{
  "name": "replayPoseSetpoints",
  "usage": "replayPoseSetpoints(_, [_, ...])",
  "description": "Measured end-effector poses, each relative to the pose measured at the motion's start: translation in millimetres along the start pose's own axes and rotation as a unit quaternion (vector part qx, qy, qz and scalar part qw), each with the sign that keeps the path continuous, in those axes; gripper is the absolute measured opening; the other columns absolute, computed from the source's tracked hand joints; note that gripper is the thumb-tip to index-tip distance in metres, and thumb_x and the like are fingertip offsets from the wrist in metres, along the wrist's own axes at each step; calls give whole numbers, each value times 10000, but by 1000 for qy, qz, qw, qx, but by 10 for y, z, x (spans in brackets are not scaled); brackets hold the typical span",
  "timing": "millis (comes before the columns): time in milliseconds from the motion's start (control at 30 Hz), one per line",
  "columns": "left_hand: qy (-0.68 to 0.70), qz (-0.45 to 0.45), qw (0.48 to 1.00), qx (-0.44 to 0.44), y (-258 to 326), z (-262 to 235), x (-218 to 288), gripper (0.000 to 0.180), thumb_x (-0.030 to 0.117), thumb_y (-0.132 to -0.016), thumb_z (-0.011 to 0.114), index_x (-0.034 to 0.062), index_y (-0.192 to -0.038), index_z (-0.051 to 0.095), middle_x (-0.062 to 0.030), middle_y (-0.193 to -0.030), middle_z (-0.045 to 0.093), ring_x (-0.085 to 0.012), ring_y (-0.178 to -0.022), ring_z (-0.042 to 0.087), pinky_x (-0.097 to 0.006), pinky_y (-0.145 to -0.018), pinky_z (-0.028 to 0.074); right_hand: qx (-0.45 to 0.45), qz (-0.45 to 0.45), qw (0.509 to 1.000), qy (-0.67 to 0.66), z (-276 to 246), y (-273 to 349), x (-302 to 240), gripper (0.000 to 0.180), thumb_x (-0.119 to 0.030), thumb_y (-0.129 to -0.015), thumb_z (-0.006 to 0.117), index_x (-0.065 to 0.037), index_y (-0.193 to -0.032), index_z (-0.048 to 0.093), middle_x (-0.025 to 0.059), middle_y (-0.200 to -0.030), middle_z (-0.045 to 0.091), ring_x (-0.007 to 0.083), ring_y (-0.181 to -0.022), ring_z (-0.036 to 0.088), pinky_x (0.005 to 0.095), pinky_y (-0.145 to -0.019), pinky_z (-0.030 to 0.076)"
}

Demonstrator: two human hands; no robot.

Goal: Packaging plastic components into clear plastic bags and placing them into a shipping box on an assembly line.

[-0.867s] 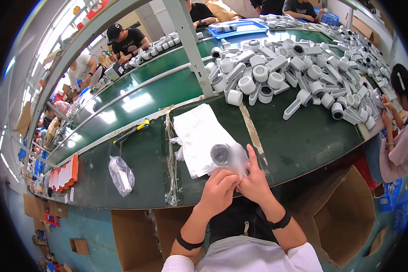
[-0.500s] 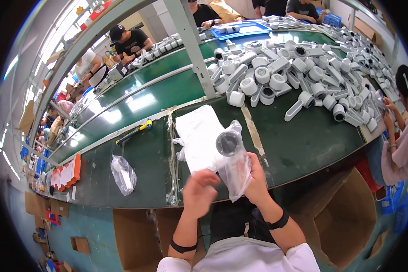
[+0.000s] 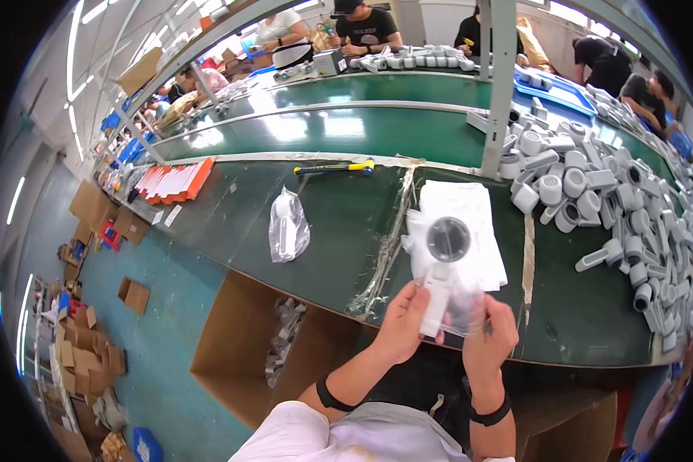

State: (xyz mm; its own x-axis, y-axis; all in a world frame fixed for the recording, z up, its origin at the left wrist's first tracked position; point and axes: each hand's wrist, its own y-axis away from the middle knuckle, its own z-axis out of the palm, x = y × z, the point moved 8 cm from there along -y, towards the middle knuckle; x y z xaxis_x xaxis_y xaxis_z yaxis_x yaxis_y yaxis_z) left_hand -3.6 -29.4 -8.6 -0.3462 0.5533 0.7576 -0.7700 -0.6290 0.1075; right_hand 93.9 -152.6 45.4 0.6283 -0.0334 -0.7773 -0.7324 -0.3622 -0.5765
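A white plastic part with a short flat handle and a round, dark-faced head [image 3: 448,239] is held above the near edge of the bench, in or against a clear plastic bag [image 3: 463,304]. My left hand [image 3: 403,322] grips the handle near its lower end, thumb on top. At the bag's right side, the fingers of my right hand [image 3: 491,329] are closed on the thin plastic, slightly blurred. Beneath the part lies a stack of white bags [image 3: 470,204]. To the left, a similar bagged white part [image 3: 288,227] rests on the bench.
Grey-white parts lie in a large heap [image 3: 593,185] on the right. A yellow-and-blue hammer [image 3: 335,168] and an orange tray [image 3: 179,182] are toward the left. Below the bench stands a cardboard box [image 3: 239,339] containing bagged parts. A metal post [image 3: 498,92] rises behind; co-workers sit beyond.
The view has swung left. My left hand, free before, now grips the handle; my right hand has shifted from holding the bagged part to the bag's right edge.
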Motion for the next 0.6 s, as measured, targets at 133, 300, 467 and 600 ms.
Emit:
replayPoseSetpoints(133, [26, 41, 994, 101, 7, -373, 222, 309, 252, -1017, 470, 41, -1242, 490, -101, -963, 647, -183, -731, 656, -332, -492, 523, -88, -124, 988, 8, 266, 196, -234, 209, 23, -785, 717, -5, -988, 677, 101, -662, 589, 242, -527, 547, 333, -500, 431])
replayPoseSetpoints(300, [28, 103, 987, 121, 136, -899, 699, 272, 74, -923, 541, 4, -1185, 515, -117, -969, 644, -226, -731, 670, -349, -483, 539, -223, -88, 969, -63, 412, 311, -260, 242, 15, -786, 721, -17, -1021, 673, 82, -631, 573, 186, -506, 536, 285, -480, 427])
replayPoseSetpoints(467, [-195, 295, 875, 332, 556, -1805, 1804, 268, 21, -863, 627, -25, -1124, 588, -107, -956, 658, -175, -679, 639, -297, -466, 528, -246, 28, 969, -15, 222, 346, 394, 195, -54, -840, 709, 17, -1020, 678, 66, -669, 618, 92, -556, 546, 246, -512, 437])
replayPoseSetpoints(600, [-383, 266, 749, 471, 672, -2594, 2418, 427, 98, -847, 666, -73, -1221, 550, -105, -996, 643, -142, -705, 605, -261, -471, 473, -213, 116, 969, -40, 176, 432, 752, 174, -70, -863, 696, 35, -1001, 676, 47, -674, 597, 77, -576, 506, 229, -540, 423])
